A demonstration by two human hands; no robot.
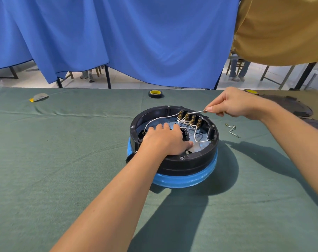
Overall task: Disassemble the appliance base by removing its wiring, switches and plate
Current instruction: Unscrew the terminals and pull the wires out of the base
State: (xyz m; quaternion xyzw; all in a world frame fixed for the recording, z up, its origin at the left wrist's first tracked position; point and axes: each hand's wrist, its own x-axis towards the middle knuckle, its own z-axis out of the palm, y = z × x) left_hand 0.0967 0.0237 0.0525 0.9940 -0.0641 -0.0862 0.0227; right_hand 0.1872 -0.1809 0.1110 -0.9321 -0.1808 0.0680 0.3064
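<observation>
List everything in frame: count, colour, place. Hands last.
base: 1, black with blue band, table centre
switches: 4, brass and black, row on base's far inner wall
wires: several, white, running from switches inside base
plate: 1, silvery, floor of base
loose wire: 1, white, on cloth right of base
tool: 1, thin metal, tip at switches
tape roll: 1, black with yellow core, table's far edge
cover: 1, dark, table's far right
cloth: 1, green, covers table
curtain: 1, blue, behind table
left hand: rests flat inside base
right hand: pinches tool
</observation>
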